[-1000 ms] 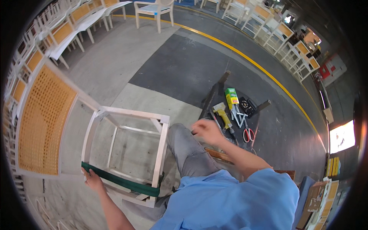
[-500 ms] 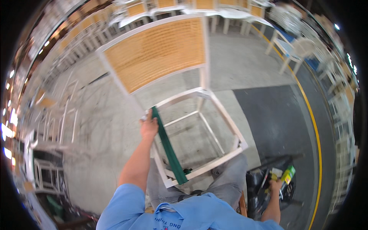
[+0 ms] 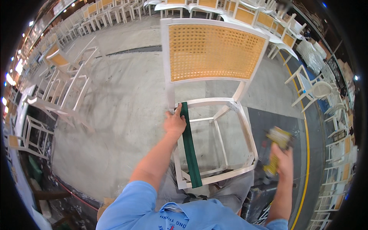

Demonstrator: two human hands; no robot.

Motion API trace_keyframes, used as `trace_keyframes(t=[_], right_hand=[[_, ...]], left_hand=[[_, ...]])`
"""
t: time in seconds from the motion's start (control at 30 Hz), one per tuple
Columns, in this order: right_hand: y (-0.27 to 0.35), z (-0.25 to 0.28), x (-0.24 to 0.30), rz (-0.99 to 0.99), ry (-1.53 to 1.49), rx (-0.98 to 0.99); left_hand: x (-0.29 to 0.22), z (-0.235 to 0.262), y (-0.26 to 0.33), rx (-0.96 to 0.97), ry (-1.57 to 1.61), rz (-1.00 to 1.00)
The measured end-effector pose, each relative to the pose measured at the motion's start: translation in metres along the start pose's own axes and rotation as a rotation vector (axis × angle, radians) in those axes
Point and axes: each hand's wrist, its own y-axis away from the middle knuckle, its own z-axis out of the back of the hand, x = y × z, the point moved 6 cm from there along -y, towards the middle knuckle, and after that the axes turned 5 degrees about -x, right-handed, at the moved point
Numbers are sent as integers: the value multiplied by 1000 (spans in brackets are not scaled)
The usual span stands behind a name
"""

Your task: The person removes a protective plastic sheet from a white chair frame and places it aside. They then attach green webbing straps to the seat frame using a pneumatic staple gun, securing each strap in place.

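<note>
In front of me stands a white chair frame with an orange woven cane back and an open seat. A dark green webbing strap runs over the left part of the seat, from the back rail to the front rail. My left hand rests at the strap's far end by the back left corner, its fingers apart and one fingertip on the strap. Off to the chair's right, my right hand is closed round a yellow staple gun, smeared by motion.
Unfinished white chair frames stand on the left. Chairs with cane panels line the far side, under white sheets. A yellow floor line runs along the right, with a chair beside it. A black surface lies by my right knee.
My right hand has lifted the staple gun from the black surface at lower right, up and forward. The chair has turned in view, and my left hand's fingers have shifted at the strap's far end.
</note>
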Motion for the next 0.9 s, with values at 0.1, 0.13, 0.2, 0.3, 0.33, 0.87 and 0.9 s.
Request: trace_keyframes(t=[0.1,0.13,0.2,0.3,0.33,0.87,0.9], right_hand=[[-57,-129,-7,-103,-33,281],[-69,-176,-6,-140,-33,362],[-92,-247,-16,-215,-87,435],[-125,-314,-42,-251,6,500],[-133,-327,-49,-260,30,489],[-148,-375,-77,-252,182,406],[-147,-375,-77,-256,200,397]], left_hand=[[2,-2,-3,-16,26,-20],[5,-2,-2,-41,18,-1],[8,-3,-3,-31,69,-18],[10,-3,-5,-48,107,-46],[8,-3,-5,-52,106,-48],[11,1,-4,-27,112,-39],[12,1,-4,-36,115,-40]])
